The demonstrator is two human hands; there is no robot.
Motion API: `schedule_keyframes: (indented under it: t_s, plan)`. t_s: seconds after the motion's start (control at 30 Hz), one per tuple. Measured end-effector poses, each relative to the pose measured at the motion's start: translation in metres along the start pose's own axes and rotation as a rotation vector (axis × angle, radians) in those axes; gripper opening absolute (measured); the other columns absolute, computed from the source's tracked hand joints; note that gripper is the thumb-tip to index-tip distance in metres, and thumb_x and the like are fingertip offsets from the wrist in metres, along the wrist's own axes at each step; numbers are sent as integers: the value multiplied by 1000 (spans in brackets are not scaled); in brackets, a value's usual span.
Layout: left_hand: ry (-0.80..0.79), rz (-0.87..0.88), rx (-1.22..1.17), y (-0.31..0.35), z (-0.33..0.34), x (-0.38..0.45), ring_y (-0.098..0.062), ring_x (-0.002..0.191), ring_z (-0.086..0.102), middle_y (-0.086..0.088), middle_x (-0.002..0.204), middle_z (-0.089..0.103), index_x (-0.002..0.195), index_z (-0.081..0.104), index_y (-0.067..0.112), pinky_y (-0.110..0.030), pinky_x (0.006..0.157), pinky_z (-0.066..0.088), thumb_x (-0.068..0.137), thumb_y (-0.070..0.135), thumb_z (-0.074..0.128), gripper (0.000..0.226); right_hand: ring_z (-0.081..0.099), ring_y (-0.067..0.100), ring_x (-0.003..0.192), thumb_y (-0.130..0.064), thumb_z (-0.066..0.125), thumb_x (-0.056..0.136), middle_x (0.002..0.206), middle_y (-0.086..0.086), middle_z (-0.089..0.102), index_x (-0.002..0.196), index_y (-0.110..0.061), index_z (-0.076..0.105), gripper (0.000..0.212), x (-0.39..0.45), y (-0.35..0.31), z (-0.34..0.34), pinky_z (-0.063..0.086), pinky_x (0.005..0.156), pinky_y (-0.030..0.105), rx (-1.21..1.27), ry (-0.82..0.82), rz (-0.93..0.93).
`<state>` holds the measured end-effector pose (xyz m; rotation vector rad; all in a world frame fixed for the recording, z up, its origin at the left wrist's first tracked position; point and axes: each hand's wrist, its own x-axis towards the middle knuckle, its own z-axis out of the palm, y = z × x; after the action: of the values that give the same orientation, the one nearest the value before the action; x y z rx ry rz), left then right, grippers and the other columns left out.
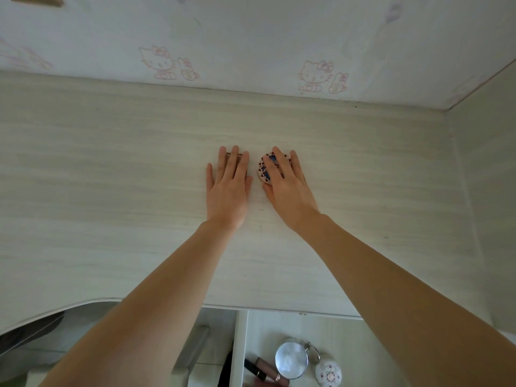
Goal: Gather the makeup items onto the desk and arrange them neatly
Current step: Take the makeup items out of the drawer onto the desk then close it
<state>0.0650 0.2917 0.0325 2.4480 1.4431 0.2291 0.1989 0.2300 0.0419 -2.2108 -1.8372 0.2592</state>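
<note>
On the pale wooden desk (111, 177), my left hand (227, 185) lies flat with straight fingers over a small brown flat item (239, 155); only its far corner shows. Beside it, my right hand (284, 185) rests with straight fingers on a round compact (264, 170) patterned with dark hearts. Below the desk's front edge, an open drawer (329, 331) holds a round mirror (291, 360), a white patterned round case (328, 372), a black tube (254, 368) and a pinkish lip gloss tube (269, 368).
A wall with pink cartoon cat wallpaper (251, 37) runs behind the desk. A pale side panel (485, 191) closes off the right end. The desk's front edge curves down at the lower left.
</note>
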Motion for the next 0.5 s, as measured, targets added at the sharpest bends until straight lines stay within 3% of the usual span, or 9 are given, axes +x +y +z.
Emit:
schedule_keyframes:
  t_s: [0.17,0.5]
  plan:
    - [-20,3,-14,0,-7,-5,-17,147,-12,3,162,0,153,11,24,-42,119,-2,104,33,23,51,-3,40,146,-24,51,97,161,7,5,152,-15,17,65,-7,-7,-13,11,116,54,22,-36,35]
    - [70,144,-117,13,-12,-84,-24,147,16,-7,155,31,147,34,11,-44,118,22,98,21,42,50,15,35,146,-20,56,93,155,17,25,146,-1,29,62,-99,-19,-22,24,117,46,-7,-9,54]
